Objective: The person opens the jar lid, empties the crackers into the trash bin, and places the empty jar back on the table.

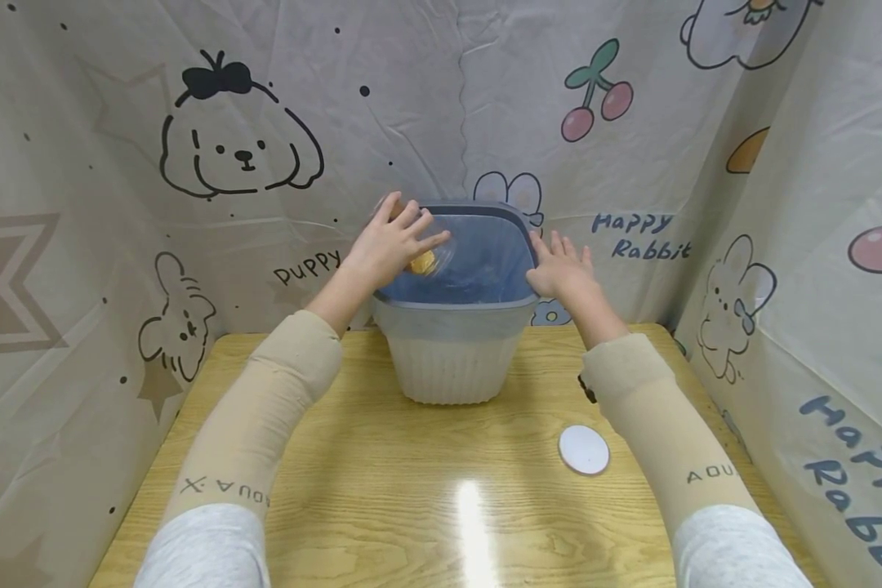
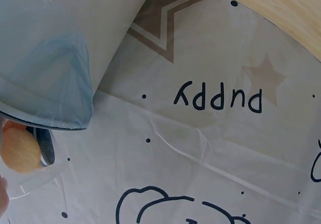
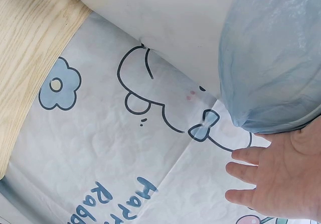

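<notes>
A white ribbed waste bin (image 1: 452, 363) stands at the back of the table, lined with a blue plastic bag (image 1: 478, 253) folded over its rim. At the bin's left rim my left hand (image 1: 389, 245) holds a clear plastic container (image 1: 441, 249) over the opening, with something yellow-orange showing at it. The left wrist view shows a round orange thing (image 2: 21, 150) and a dark piece (image 2: 45, 146) below the bag's edge; what they are cannot be told. My right hand (image 1: 562, 269), fingers spread, touches the right rim with its thumb side.
A white round disc (image 1: 584, 450) lies on the wooden table (image 1: 412, 490) near my right forearm. Printed cloth (image 1: 382, 98) hangs behind the bin and along both sides.
</notes>
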{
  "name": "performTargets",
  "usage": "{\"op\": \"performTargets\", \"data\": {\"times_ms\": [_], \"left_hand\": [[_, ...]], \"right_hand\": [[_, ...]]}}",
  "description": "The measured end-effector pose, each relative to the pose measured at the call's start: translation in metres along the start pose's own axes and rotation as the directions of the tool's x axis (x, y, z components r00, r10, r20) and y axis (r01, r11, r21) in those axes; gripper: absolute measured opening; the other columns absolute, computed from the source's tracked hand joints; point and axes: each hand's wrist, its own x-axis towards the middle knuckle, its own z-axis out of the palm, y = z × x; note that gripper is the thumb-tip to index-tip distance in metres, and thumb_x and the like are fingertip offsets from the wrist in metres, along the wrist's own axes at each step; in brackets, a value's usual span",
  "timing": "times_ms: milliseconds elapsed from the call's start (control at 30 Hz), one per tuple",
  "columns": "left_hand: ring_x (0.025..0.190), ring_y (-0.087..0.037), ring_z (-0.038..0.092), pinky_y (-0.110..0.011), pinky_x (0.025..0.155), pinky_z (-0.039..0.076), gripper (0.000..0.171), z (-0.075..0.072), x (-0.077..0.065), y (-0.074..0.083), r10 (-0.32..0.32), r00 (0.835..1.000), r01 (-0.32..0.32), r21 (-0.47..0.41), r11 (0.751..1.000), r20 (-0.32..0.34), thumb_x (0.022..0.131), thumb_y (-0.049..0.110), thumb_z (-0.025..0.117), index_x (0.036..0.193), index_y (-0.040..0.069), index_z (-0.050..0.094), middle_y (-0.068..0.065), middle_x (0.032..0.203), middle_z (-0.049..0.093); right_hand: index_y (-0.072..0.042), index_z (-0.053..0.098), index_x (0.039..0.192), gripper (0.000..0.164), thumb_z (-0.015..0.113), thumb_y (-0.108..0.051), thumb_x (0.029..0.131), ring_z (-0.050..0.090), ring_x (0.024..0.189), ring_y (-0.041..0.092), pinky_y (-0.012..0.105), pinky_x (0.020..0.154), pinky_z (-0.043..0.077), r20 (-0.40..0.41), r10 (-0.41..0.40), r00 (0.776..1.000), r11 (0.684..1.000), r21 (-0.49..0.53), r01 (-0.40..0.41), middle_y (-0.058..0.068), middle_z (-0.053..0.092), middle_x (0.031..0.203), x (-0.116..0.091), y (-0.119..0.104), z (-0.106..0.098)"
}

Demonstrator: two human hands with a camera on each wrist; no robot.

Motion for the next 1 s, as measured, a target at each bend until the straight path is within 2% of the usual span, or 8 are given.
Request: {"op": "performTargets", "data": {"times_ms": [267,533,1000], "left_hand": [[0.123,-0.03,0.032,-0.05,0.107,0.017,0.066,0.003,-0.002,-0.004,0.032,0.998,-0.029,0.064,0.998,-0.05,0.085,0.008,0.062,0.14,0.031,0.035,-0.012,0.13,0.039],[0.123,-0.031,0.03,-0.051,0.107,0.015,0.071,-0.002,-0.003,-0.011,0.015,0.999,-0.014,0.028,1.0,-0.034,0.084,0.004,0.063,0.142,0.029,0.031,-0.014,0.133,0.037],[0.124,-0.031,0.029,-0.051,0.107,0.016,0.072,-0.004,-0.002,-0.009,-0.006,1.0,0.006,0.004,1.0,-0.029,0.084,0.002,0.062,0.142,0.029,0.029,-0.013,0.135,0.035]], "right_hand": [[-0.015,-0.006,0.147,0.067,0.028,-0.019,0.09,-0.011,0.137,0.036,0.052,0.105,-0.016,-0.002,-0.001,1.0,1.0,0.004,0.001,0.02,-0.014,0.15,0.0,0.0,0.0],[-0.016,-0.009,0.146,0.067,0.027,-0.019,0.09,-0.012,0.137,0.036,0.052,0.105,-0.017,0.002,0.001,1.0,1.0,0.004,-0.001,0.019,-0.015,0.149,-0.001,0.0,0.0],[-0.015,-0.006,0.147,0.067,0.027,-0.019,0.089,-0.011,0.137,0.035,0.052,0.106,-0.016,0.001,-0.002,1.0,1.0,0.017,0.002,0.018,-0.014,0.15,-0.001,-0.001,-0.001]]}}
